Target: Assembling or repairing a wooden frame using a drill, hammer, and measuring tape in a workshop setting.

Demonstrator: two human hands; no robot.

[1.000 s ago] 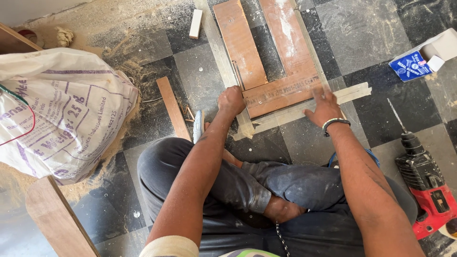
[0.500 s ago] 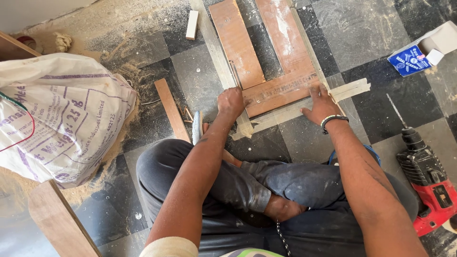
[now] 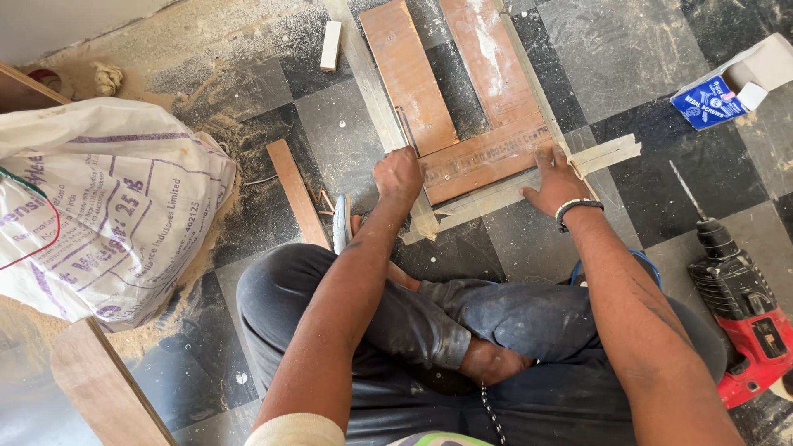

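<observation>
I sit cross-legged on a tiled floor. In front of my knees lies a frame of brown wooden boards edged with pale wooden strips. My left hand is closed in a fist and presses on the frame's near left corner, where a pale strip meets the short cross board. My right hand, with a bracelet on the wrist, lies flat with fingers spread on the near right corner. Neither hand visibly holds a tool.
A red and black power drill lies on the floor at right. A blue and white small box sits at far right. A large printed white sack lies at left amid sawdust. A loose brown slat and a plank lie nearby.
Both hands stay on the frame's near corners. The view has shifted only slightly.
</observation>
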